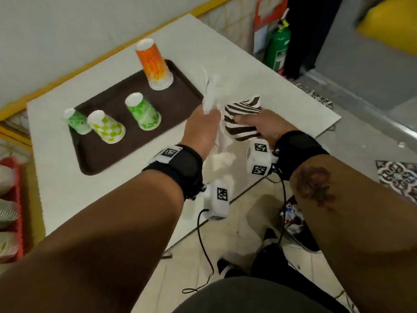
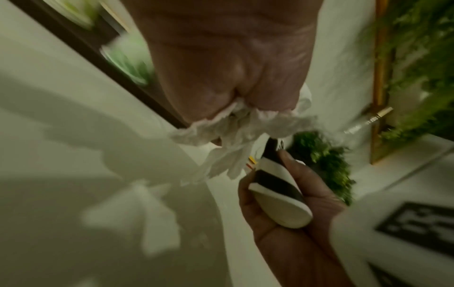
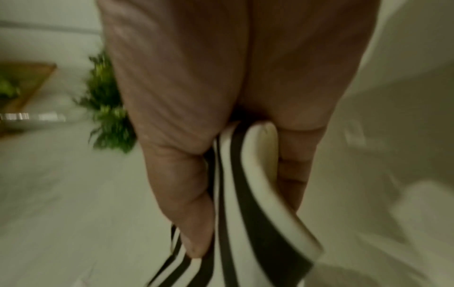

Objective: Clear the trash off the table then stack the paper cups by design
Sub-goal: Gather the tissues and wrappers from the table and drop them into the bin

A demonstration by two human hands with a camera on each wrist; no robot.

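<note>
So the left hand (image 1: pixel 200 125) clutches crumpled tissue (image 1: pixel 211 96) and the right hand (image 1: pixel 264 125) pinches a squashed striped cup (image 1: pixel 242 118) just right of the tray (image 1: pixel 108 154), where four upturned cups (image 1: pixel 144 114) wait unstacked.

Both forearms were bare, with no sleeves in sight. A wide black strap wrapped the left wrist (image 1: pixel 180 164), and fixed to it were a small white block and a larger white camera housing (image 1: pixel 217 199), each printed with a black-and-white square marker. A thin black cable (image 1: pixel 203 245) ran down from that housing. The right wrist wore a matching black band (image 1: pixel 297 150) with a white cube (image 1: pixel 259 160) showing two such markers, also cabled. A dark reddish tattoo (image 1: pixel 316 188) marked the right forearm. Dark grey clothing covered the torso, and black shoes (image 1: pixel 228 266) with white trim were on the feet.
</note>
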